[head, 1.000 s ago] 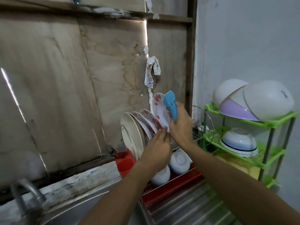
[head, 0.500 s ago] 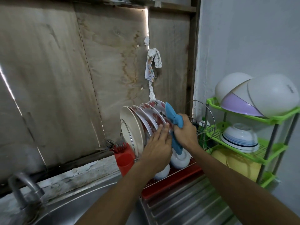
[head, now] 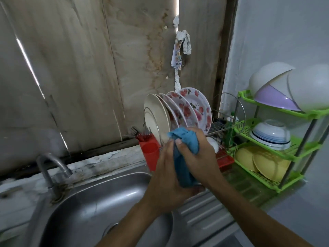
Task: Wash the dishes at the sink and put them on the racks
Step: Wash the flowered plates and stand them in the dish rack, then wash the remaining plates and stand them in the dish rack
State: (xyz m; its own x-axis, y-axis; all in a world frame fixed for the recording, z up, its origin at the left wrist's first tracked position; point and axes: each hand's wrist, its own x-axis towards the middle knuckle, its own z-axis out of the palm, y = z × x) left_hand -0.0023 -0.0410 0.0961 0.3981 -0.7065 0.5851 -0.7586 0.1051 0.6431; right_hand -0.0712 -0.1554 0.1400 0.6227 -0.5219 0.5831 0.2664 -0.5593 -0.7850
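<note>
Both hands meet above the right edge of the steel sink (head: pixel 92 202), in front of the red dish rack (head: pixel 226 158). My right hand (head: pixel 197 157) grips a bunched blue cloth (head: pixel 185 154). My left hand (head: pixel 165 173) wraps around the lower part of the same cloth. Several plates (head: pixel 179 111), plain and flowered, stand upright in the rack behind the hands. A white bowl (head: pixel 212 144) lies upturned in the rack, partly hidden by my right hand.
A green three-tier rack (head: pixel 306 148) stands at the right with white and purple bowls (head: pixel 277 91) on top, a striped bowl (head: pixel 270 134) in the middle and yellow plates (head: pixel 263 161) below. A tap (head: pixel 51 168) rises at the sink's left. A red cutlery holder (head: pixel 148 148) sits beside the plates.
Both hands have drawn back from the plates toward the sink. The blue cloth has come down from plate height, and my left hand, earlier on the plates, now holds the cloth too.
</note>
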